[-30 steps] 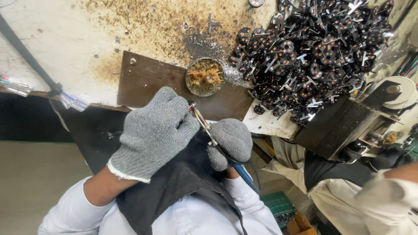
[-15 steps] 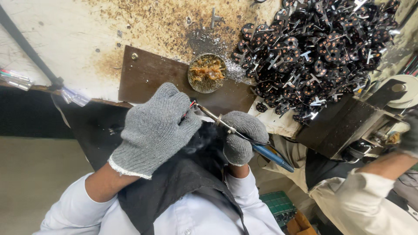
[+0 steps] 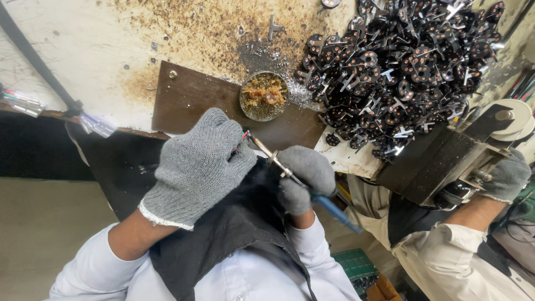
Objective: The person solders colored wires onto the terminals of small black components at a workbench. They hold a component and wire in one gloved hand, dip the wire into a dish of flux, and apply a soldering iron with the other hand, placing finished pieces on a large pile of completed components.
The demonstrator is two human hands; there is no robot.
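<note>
Left hand (image 3: 198,167), gloved, is pinching red wires (image 3: 243,138) mid-frame; right hand (image 3: 305,175) is gripping soldering iron (image 3: 290,174). Flux tin (image 3: 264,96) is sitting above, black parts pile (image 3: 401,61) upper right; co-worker's glove (image 3: 506,177), probably on machine, far right.

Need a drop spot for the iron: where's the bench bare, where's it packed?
Bare: the pale bench top left of the brown board, bordered by the black cable. The board's left half is also free. Crowded: the pile of black parts at right, the round tin beside it, and where the left hand and right hand meet the soldering iron.
</note>
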